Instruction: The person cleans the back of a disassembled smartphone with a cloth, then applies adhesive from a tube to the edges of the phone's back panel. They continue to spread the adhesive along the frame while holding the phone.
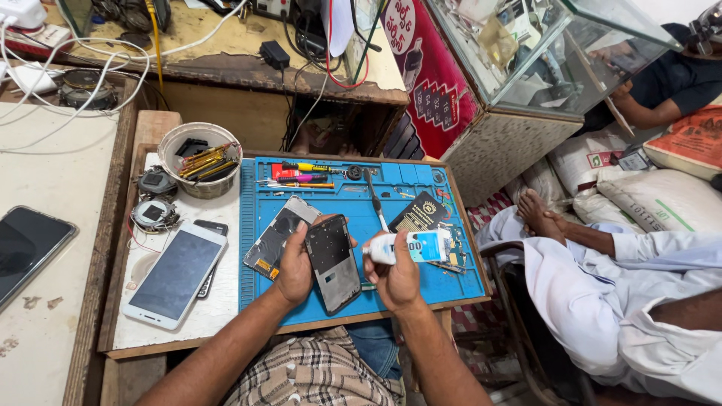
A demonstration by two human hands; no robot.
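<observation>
At the centre of the frame, over the blue mat (421,282), his left hand (295,267) grips the phone frame (333,263) while his right hand (395,277) clasps the glue tube (412,246) — best squeezed gently, nozzle kept along the edge.

**Plastic, rubber, worn wood and glass**

The phone frame (333,263) in the left hand (295,267) looks like dark matt plastic with a dull metal sheen inside. The right hand (396,280) closes on a small glue tube (410,246) of smooth white plastic with a glossy label. Under both lies a blue work mat (451,278), matt and rubbery, with moulded compartments. At lower left of the frame a white phone (175,274) shows a glossy glass screen. The bench (120,331) is rough, scuffed wood. A dull metal bowl (197,159) holds yellow-handled tools. At upper right, the display case (541,60) is clear, reflective glass.
</observation>
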